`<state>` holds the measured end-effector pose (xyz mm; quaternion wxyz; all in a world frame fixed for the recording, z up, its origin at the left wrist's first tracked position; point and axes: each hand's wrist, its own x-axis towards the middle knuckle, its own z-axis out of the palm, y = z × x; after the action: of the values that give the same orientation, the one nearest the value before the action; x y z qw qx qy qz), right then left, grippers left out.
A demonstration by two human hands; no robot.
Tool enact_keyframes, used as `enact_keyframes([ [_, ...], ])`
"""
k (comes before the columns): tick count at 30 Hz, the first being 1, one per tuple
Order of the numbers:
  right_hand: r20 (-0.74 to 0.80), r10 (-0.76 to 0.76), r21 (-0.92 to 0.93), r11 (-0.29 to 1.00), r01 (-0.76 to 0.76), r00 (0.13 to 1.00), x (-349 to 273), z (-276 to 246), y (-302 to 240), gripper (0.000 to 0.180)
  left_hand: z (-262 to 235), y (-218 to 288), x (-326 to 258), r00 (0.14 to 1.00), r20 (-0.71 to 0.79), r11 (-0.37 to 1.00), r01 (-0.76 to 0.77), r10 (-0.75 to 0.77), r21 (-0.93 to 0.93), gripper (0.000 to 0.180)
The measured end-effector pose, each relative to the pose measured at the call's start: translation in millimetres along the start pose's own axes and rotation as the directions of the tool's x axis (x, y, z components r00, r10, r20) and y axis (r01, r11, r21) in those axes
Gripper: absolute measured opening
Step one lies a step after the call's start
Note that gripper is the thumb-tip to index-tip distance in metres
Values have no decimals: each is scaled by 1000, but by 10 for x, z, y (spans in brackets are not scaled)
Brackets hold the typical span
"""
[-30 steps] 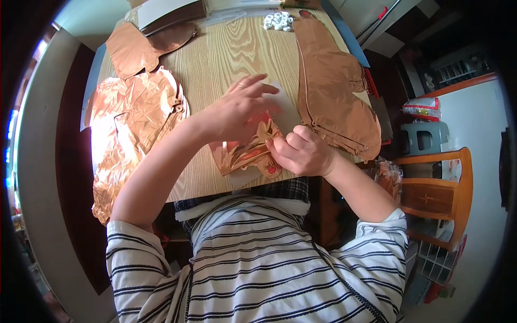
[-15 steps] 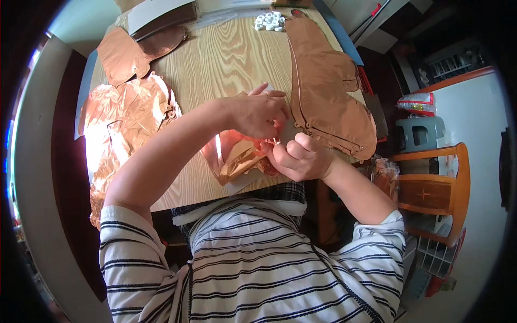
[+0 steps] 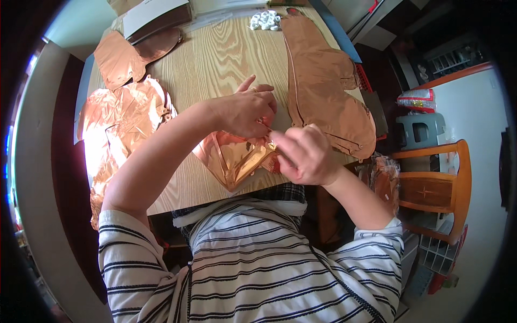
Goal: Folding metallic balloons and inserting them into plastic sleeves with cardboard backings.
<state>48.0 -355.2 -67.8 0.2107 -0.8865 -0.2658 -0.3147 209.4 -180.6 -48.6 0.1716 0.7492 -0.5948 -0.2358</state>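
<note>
A flat, shiny copper foil balloon [image 3: 232, 157] lies creased at the table's near edge, in front of my body. My left hand [image 3: 249, 110] bends over its far side, fingers curled down and pinching the foil, while one finger points outward. To the right, my right hand [image 3: 308, 156] is closed beside the balloon's right edge; its fingers are slightly smeared by motion. A small yellowish tip [image 3: 272, 145] shows between the two hands, too small to name. What the right fingers hold is hidden.
A large flat copper foil balloon [image 3: 323, 89] lies at the right. Crumpled copper foil [image 3: 126, 118] covers the left side, with smoother foil pieces [image 3: 119, 60] behind. Small white rolls [image 3: 265, 20] sit at the far edge, a white box [image 3: 156, 17] far left. A wooden chair [image 3: 431, 191] stands right.
My left hand has shifted a little left. My right hand has turned and moved slightly right, away from the left one. More of the foil balloon between them shows, spread flatter.
</note>
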Motion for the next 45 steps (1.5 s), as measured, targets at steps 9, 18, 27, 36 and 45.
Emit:
enact_keyframes([
  [9, 709, 554, 336, 279, -900, 436, 256, 88, 74, 29, -52, 113, -39, 1000, 1, 998, -5, 5, 58, 28],
  [18, 715, 627, 416, -26, -909, 310, 167, 108, 31, 19, -15, -28, -468, 799, -468, 923, 279, -376, -265, 49],
  [27, 777, 526, 443, -67, -894, 346, 177, 198, 120, 17, 132, -177, -553, 780, -127, 647, 404, -613, -646, 38],
  [36, 773, 506, 506, -130, -853, 382, 235, 272, 109, 18, 114, -29, -530, 799, -49, 616, 421, -600, -666, 29],
  [45, 764, 541, 542, -243, -804, 351, 166, 175, 0, 16, 162, -7, -602, 793, -127, 559, 296, -596, -775, 42],
])
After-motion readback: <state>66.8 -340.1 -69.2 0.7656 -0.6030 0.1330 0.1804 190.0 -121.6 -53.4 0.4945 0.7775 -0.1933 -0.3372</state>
